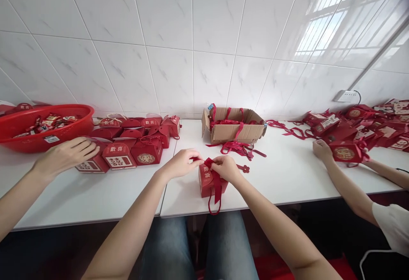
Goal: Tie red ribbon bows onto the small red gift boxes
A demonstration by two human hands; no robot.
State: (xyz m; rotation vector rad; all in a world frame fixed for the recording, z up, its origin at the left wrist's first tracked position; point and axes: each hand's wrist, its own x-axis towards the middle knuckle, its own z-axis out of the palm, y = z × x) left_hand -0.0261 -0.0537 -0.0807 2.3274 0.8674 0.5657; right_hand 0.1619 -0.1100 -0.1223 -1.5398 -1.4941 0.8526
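Observation:
A small red gift box (206,184) stands near the front edge of the white table, with a red ribbon (217,188) across its top and a red cord handle hanging over the edge. My left hand (184,163) is at the box's upper left, its fingers pinched on the ribbon. On the other side of the top, my right hand (225,168) pinches the same ribbon against the box. The ribbon's tail hangs down the front of the box between the hands.
An open cardboard box (228,133) of red ribbons stands behind, with loose ribbons (234,147) before it. Left are finished-looking red boxes (146,153), another person's hand (72,156) and a red basin (76,113). Right, another person's hands hold a red box (345,152) beside a pile.

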